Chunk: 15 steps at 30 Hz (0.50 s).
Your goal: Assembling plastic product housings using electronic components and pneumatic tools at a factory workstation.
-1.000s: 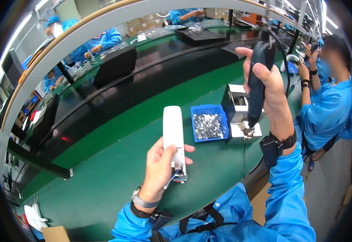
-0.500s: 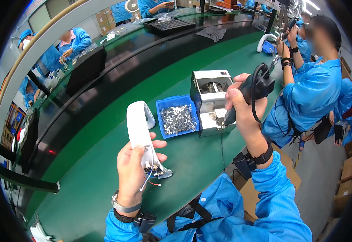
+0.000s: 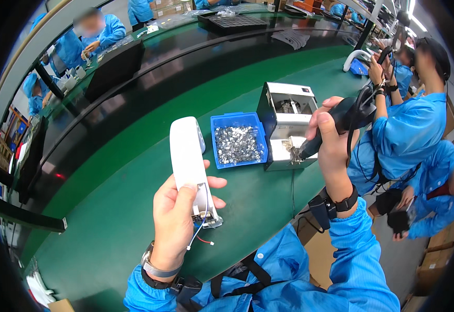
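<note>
Left hand (image 3: 175, 218) is wrapping pretty snugly around the lower part of a long white plastic piece (image 3: 185, 143), thumb pressing on top and fingertips poking out the far side, while the right hand (image 3: 336, 140) is curling around a chunky dark screwdriver (image 3: 354, 112), thumb and forefinger showing and the other fingers harder to make out. So neither one is free. The white piece is sitting over the green surface (image 3: 253, 192), left of a blue tray (image 3: 234, 119) full of small parts (image 3: 240, 143), with its bare circuitry end pointing back at the wearer. A whitish-blue wire (image 3: 198, 233) and a red wire (image 3: 204, 241) are dangling from that end, plugs hooked to nothing, and the red one's showing way more clearly than it was a second ago. Biggest change is the screwdriver though: it was standing nearly upright back then, and now it's leaning right over, nose slanting down at the metal fitting (image 3: 294, 152) on the low front ledge of the little box machine (image 3: 289, 127) just beside the tray. I can't tell if the tip's actually touching, since it's blending into the clutter there. My read is that the action's happening at the machine for now, and the white piece is just being held off to the side, not getting worked on yet.
</note>
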Available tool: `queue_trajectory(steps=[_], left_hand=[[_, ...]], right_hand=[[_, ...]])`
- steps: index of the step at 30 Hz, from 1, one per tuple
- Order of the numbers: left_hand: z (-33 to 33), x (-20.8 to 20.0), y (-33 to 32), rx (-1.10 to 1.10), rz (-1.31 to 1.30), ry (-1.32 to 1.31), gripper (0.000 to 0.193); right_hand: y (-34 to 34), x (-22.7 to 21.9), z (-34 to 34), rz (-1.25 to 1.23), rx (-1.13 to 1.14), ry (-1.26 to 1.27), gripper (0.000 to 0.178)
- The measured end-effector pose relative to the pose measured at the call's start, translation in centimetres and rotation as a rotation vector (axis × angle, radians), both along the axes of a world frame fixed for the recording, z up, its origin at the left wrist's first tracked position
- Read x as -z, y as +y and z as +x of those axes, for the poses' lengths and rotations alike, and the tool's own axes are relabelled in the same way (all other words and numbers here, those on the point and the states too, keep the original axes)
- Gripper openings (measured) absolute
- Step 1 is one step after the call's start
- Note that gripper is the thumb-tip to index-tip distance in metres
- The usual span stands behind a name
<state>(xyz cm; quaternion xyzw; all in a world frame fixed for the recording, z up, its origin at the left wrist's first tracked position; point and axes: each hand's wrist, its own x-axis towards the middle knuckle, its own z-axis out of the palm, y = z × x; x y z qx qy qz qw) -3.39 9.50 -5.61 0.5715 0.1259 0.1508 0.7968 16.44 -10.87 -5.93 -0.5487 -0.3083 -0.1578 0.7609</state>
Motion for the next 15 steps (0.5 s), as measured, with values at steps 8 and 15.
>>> queue_trajectory(steps=[8,15], left_hand=[[-0.3,0.3,0.3,0.013,-0.011,-0.056,0.028],[0.2,0.6,0.0,0.062,-0.026,-0.104,0.028]], right_hand=[[0.6,-1.0,0.0,-0.127,-0.089,0.133,0.021],[3.1,-7.1,-4.3,-0.073,-0.319,-0.004,0.080]])
